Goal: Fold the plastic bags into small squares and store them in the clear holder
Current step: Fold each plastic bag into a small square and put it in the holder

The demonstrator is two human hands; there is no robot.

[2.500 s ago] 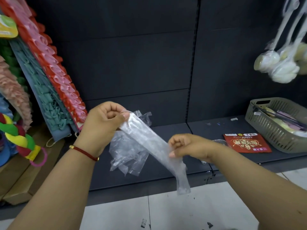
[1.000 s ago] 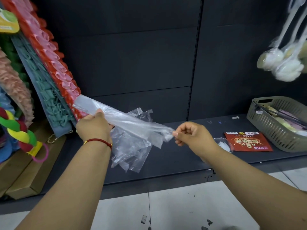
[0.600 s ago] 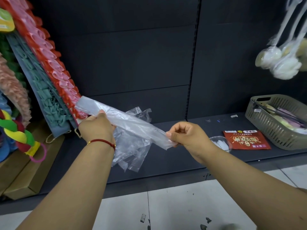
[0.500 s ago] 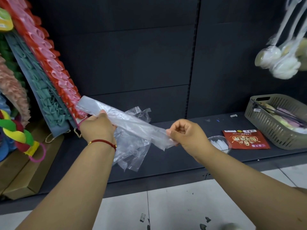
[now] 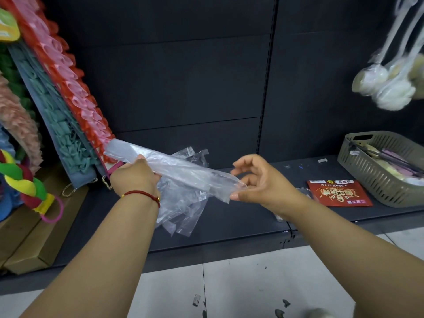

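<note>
Clear, thin plastic runs between my hands: a long folded strip of transparent plastic bag (image 5: 183, 173), held in the air above the dark grey shelf board (image 5: 229, 221). My left hand (image 5: 135, 177) is curled round the strip near its upper end, with a short flat length of it sticking out beyond my knuckles toward the red and pink ruffled goods (image 5: 75, 97) on that side. My right hand (image 5: 259, 182) is mostly loosened, fingers spread and bent; the thumb tip and perhaps one finger touch the strip's lower end, though I cannot tell whether that amounts to a real pinch. Below and behind the strip, just under my left hand, a loose bunch of clear plastic bags (image 5: 181, 210) hangs down toward the shelf.

This film looks feather-light, limp and slick, so I judge it will sag and unfold the moment tension drops, and it will slide between dry fingers. The sensible hold is at the end corner, thumb on top and fingertip beneath, folding that end over while my left hand keeps the band taut. Creases will need pressing flat, since such film tends to spring back.

Beyond my right hand lie a red printed packet (image 5: 339, 196) and a grey-green slotted plastic basket (image 5: 376, 177). Something clear sits just behind my right wrist; whether it is the holder I cannot tell.
</note>
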